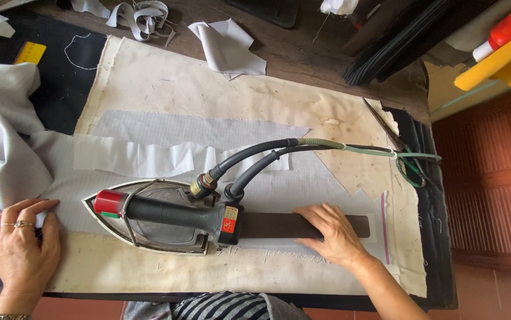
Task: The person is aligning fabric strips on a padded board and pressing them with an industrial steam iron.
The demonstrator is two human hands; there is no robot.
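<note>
Steam iron [160, 216], metal soleplate w/ dark handle and red knob at the nose, is set flat on pale grey fabric [6, 154] near the front edge of a stained cream pressing cloth [166, 77]; nose is pointed twd the person's left, and it is gripped by neither hand. Two dark hoses [255, 160] are led from the iron's rear up and across to the right, where a green-sheathed section is tied off. Dark brown strip [273, 225], long and flat, is laid just behind the iron's heel, running to the right. Right hand [329, 234] is laid palm-down on this strip, fingers spread and flat, pressing only, nothing clenched. Left hand [24, 243], rings on two fingers, is rested open on the grey fabric at the table's left front, fingers lightly curled over the cloth, nothing grasped. White interfacing strip [143, 157] is laid across the fabric behind the iron. Also noted: folded grey offcut [229, 47] at the back, scissors [386, 130] at the cloth's right edge, yellow ruler [30, 52] far left, yellow and red plastic items [504, 50] top right
</note>
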